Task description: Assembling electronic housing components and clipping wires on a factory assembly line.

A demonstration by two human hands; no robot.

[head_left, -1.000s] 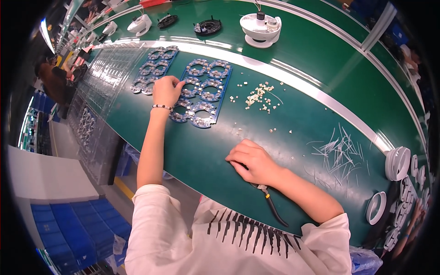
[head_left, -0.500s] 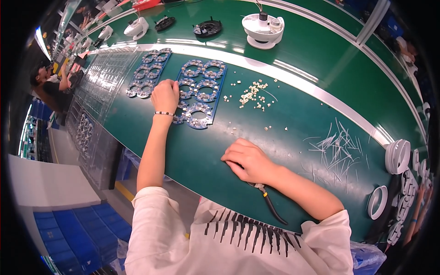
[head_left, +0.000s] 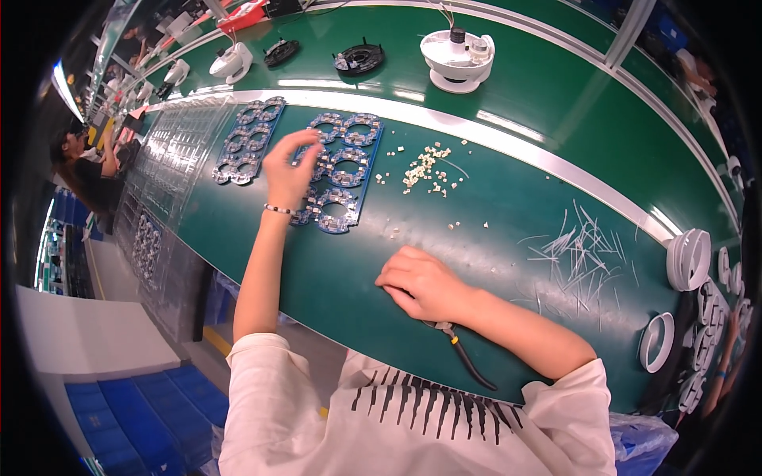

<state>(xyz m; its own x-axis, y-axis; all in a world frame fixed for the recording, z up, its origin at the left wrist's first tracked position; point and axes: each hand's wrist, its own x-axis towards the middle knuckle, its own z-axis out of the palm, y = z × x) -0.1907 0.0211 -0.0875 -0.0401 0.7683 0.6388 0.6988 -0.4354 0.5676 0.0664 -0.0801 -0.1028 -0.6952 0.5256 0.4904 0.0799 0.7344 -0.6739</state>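
My left hand (head_left: 287, 170) is raised over the left edge of a blue panel of ring-shaped circuit boards (head_left: 345, 170) on the green table (head_left: 508, 214). Its fingers are curled toward the thumb; whether they hold anything is hidden. A bead bracelet sits on that wrist. My right hand (head_left: 425, 285) lies palm down, fingers curled, over the head of a pair of pliers (head_left: 468, 361). Their black and yellow handles stick out under my wrist. A heap of small white parts (head_left: 425, 166) lies just right of the panel.
A second blue panel (head_left: 246, 141) lies further left, beside clear trays (head_left: 171, 143). Thin wire clippings (head_left: 583, 246) and white tape rolls (head_left: 689, 258) are at the right. A white round device (head_left: 456, 51) and black discs (head_left: 357, 57) stand beyond the silver strip. Another person (head_left: 79, 163) sits far left.
My left hand has lifted off the blue panel and its fingers have curled. My right hand has stayed on the pliers.
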